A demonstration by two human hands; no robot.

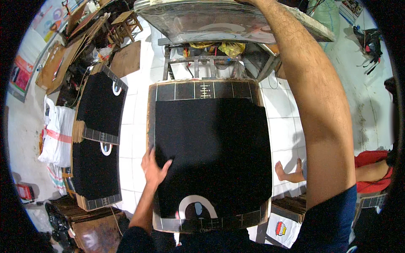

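A black piece of fabric (211, 143) lies flat over a board (176, 90) with dark, line-marked ends. A white arch with a pale blue oval inside is printed near the fabric's near edge. My left hand (155, 168) rests at the left edge of board and cloth, fingers and thumb spread, gripping nothing. Far ahead, a screen-printing frame (202, 25) stands tilted up beyond the board. My right arm stretches out to it, and my right hand (252, 1) holds its upper edge. Most of that hand's fingers are cut off by the picture's top.
To the left, more boards carry black fabric pieces (99, 101) with similar prints. A white sack (59, 135) leans beside them, near a wooden stool (125, 24). A metal stand (206, 63) is under the frame. Another person's foot (289, 172) is on the tiled floor at right.
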